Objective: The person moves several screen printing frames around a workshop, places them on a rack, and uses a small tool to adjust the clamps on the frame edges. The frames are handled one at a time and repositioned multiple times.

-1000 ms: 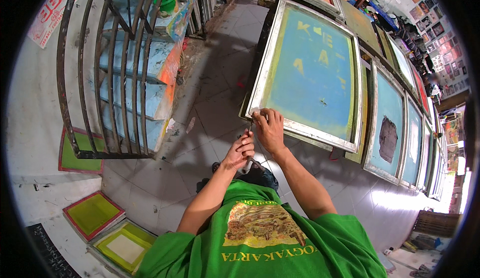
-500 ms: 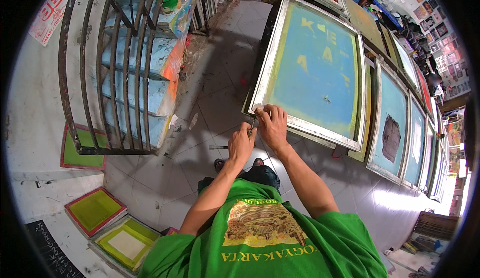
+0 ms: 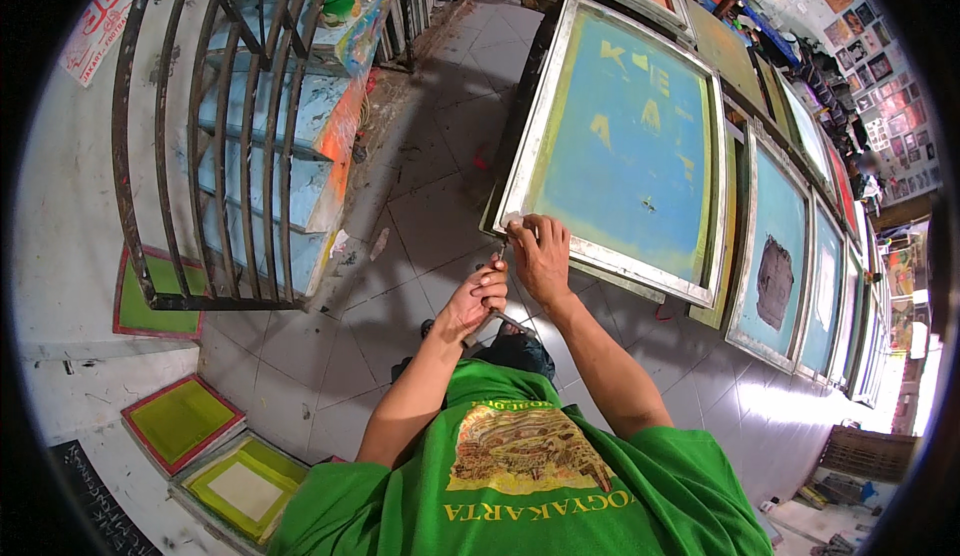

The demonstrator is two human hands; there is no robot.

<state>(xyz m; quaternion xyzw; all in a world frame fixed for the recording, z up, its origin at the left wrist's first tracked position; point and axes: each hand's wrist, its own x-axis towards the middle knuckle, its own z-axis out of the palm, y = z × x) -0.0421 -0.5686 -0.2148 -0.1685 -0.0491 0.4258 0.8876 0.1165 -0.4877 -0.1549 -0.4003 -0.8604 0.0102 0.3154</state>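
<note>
Since half a second ago, the left hand (image 3: pixel 478 301) has rolled over, its curled fingers turned more toward my camera, and the grey bar of the hand tool (image 3: pixel 513 322) has swung from left of the wrist to below the hand. Nearest me, the green shirt (image 3: pixel 520 496) fills the bottom centre, both bare forearms reaching upward and converging mid-frame. I see the left hand closed around the tool, its wrist bent. Just above and right, the right hand (image 3: pixel 543 261) arches knuckles-up, fingertips on the blue screen's (image 3: pixel 610 176) pale lower-left corner; whether they pinch anything there, I cannot tell. That screen tilts across the upper centre. Farther off, more framed screens (image 3: pixel 772 276) line the right, and blue steps (image 3: pixel 265 181) rise at upper left.
</note>
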